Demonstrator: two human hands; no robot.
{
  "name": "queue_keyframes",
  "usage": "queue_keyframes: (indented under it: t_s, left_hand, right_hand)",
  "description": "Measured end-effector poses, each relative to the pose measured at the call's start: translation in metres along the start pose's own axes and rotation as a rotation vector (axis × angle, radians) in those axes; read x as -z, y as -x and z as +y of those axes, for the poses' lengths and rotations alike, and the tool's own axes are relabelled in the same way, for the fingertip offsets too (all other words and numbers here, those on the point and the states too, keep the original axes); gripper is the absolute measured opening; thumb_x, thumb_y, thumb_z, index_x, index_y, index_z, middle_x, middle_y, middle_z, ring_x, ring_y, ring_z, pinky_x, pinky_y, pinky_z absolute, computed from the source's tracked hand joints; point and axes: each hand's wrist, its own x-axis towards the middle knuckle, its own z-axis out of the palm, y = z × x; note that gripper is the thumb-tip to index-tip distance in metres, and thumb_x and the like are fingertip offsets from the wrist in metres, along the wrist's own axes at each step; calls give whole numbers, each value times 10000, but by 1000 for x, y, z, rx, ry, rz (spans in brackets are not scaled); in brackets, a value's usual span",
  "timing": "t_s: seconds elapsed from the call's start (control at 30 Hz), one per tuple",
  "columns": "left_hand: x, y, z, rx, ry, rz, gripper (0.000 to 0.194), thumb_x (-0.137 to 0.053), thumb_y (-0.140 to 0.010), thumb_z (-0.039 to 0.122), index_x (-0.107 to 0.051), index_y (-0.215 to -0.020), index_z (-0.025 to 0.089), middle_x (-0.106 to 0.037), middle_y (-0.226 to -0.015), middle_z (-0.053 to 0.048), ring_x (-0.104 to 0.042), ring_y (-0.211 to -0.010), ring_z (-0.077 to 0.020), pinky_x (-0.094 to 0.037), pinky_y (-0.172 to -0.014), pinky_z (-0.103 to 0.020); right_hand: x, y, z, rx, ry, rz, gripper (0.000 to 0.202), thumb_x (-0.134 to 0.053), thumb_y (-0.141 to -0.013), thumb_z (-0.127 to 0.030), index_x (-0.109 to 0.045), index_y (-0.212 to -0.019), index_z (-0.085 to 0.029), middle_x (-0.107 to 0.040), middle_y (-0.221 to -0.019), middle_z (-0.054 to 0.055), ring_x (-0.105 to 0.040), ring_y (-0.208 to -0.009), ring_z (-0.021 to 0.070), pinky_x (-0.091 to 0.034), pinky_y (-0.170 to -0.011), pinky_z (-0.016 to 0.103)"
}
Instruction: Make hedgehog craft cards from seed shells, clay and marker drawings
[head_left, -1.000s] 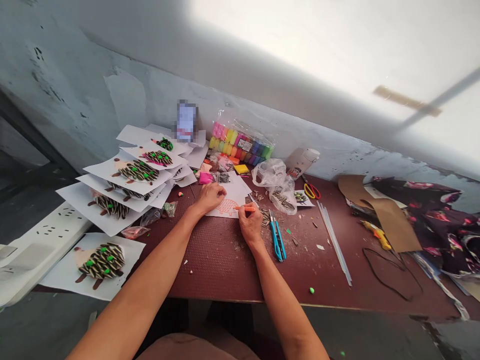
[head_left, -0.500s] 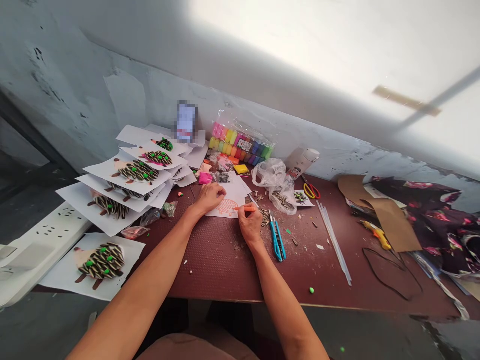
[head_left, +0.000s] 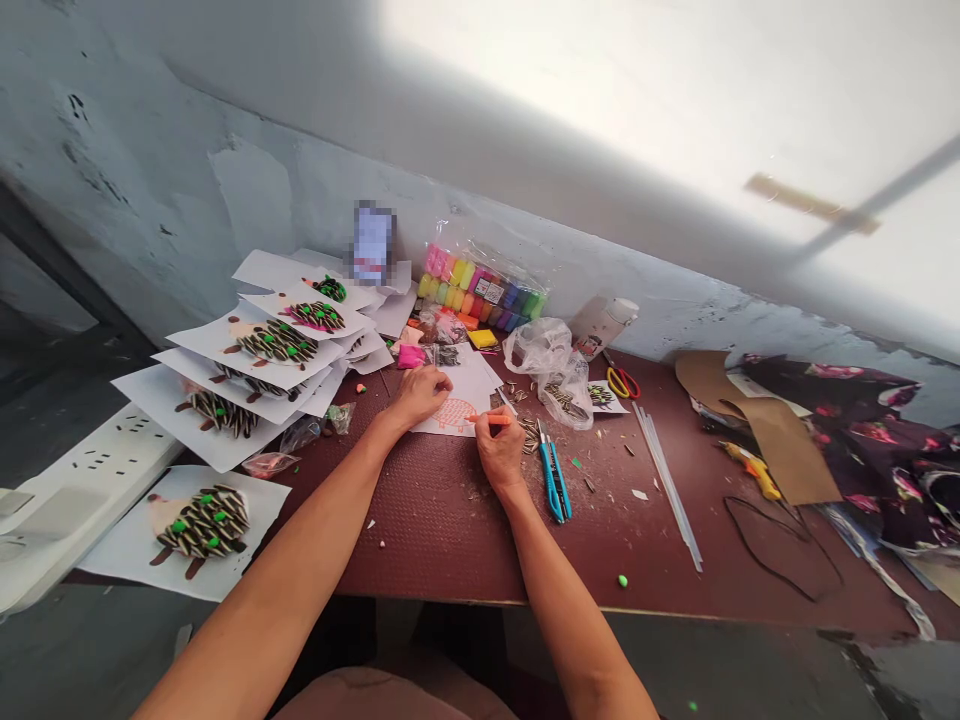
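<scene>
My right hand (head_left: 501, 452) is closed round an orange marker (head_left: 492, 419), its tip at an orange outline drawing (head_left: 453, 414) with a rounded, patterned body. The drawing is on a white sheet of paper (head_left: 471, 376). My left hand (head_left: 421, 396) lies on the sheet's left side, fingers extended and holding nothing. Just right of my right hand are a blue utility knife (head_left: 555, 480) and scattered striped seeds (head_left: 529, 436). Behind my left hand sits a lump of pink clay (head_left: 411, 356).
Hedgehog pictures made with seeds (head_left: 274, 342) are stacked on the left, near a white power strip (head_left: 97, 480). A bag of coloured clay (head_left: 487, 290), a bottle (head_left: 606, 325) and scissors (head_left: 623, 382) stand behind. Glue sticks (head_left: 667, 485) and a yellow glue gun (head_left: 756, 470) lie right.
The orange marker has shifted very slightly on the drawing, and the outline has a little more orange line work. My left hand has stayed in place.
</scene>
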Motion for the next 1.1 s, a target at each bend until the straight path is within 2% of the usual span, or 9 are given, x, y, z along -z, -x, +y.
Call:
queue_keyframes:
  t_s: [0.33, 0.53, 0.83, 1.1]
  left_hand:
    - [0, 0, 0, -11, -14, 6, 214, -592, -819, 179, -788, -900, 205, -763, -971, -69, -677, -964, -250, -483, -863, -364]
    - [1, 0, 1, -1, -11, 6, 214, -590, -833, 184, -790, -903, 207, -765, -978, -64, -677, -971, -246, -483, -869, -363]
    - [3, 0, 4, 5, -23, -14, 237, -587, -814, 158, -795, -921, 194, -767, -997, -75, -682, -993, -259, -483, -881, -371]
    - [1, 0, 1, -4, -20, 6, 222, -597, -825, 187, -800, -915, 200, -764, -972, -69, -680, -959, -244, -487, -857, -355]
  right_hand:
    - [0, 0, -2, 10, 7, -48, 203, -526, -859, -340, -576, -698, -227, -730, -712, 49, -652, -615, 180, -466, -628, 283]
    - [-2, 0, 0, -2, 15, 3, 191, -507, -840, -333, -529, -675, -239, -715, -681, 43, -637, -594, 181, -443, -603, 280]
    - [0, 0, 0, 12, -16, -62, 202, -526, -851, -351, -575, -699, -228, -744, -722, 54, -675, -632, 184, -474, -634, 284]
    - [-1, 0, 2, -6, 10, -26, 214, -525, -838, -333, -558, -655, -227, -715, -681, 44, -645, -605, 176, -457, -626, 282]
